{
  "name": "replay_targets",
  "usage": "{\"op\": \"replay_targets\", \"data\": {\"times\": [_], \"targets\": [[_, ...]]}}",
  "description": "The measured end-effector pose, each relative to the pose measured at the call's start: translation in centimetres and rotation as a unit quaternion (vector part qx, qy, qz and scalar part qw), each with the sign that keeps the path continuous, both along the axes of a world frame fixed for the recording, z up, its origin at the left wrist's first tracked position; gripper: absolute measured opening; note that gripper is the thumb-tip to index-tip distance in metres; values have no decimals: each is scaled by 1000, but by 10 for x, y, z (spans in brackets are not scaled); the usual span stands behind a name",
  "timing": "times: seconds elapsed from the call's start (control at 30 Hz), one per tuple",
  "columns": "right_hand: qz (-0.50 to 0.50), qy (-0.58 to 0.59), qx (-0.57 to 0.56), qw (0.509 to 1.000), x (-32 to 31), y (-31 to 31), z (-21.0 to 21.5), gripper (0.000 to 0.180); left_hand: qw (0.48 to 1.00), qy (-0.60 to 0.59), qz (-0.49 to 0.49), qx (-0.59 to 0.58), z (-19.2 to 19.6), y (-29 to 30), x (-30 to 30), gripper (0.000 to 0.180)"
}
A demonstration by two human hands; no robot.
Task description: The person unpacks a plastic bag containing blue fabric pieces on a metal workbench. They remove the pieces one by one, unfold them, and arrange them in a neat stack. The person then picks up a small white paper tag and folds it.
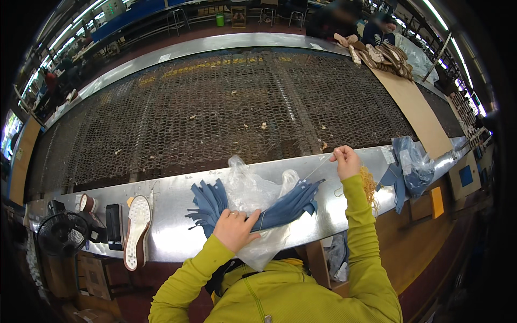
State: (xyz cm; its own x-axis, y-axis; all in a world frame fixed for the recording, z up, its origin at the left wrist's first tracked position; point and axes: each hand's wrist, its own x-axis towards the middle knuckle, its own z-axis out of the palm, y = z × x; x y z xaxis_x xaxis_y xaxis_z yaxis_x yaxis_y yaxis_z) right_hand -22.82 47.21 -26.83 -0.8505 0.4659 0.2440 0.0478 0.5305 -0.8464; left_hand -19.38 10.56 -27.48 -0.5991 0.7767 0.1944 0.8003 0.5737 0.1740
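Observation:
A bundle of blue fabric-like strips [283,209] lies across a crumpled clear plastic bag [245,183] on the metal ledge in front of me. My left hand [236,230] presses down on the bundle's middle, its fingers curled over the strips. Up and to the right, my right hand [345,160] pinches a thin pale cord [316,171], which stretches down toward the bundle's right end. Its far end is too fine to make out. Beside my right wrist hangs a clump of yellow loops [368,185], perhaps rubber bands.
Left along the metal ledge [177,237] are a shoe sole [138,229], a black case [114,226] and a small fan [62,234]. Beyond runs a wide mesh conveyor [215,107]. More blue pieces and plastic [414,167] lie right. People work at the far right.

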Motion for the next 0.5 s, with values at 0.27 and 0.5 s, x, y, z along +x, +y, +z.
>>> {"op": "replay_targets", "data": {"times": [0.27, 0.5], "targets": [[-156, -46, 147, 976, 52, 87, 4, 15, 979, -175, 76, -76, 4, -5, -41, 79], [23, -78, 155, 985, 86, 80, 8, 12, 968, -184, 104, -136, 4, 7, -44, 117]]}}
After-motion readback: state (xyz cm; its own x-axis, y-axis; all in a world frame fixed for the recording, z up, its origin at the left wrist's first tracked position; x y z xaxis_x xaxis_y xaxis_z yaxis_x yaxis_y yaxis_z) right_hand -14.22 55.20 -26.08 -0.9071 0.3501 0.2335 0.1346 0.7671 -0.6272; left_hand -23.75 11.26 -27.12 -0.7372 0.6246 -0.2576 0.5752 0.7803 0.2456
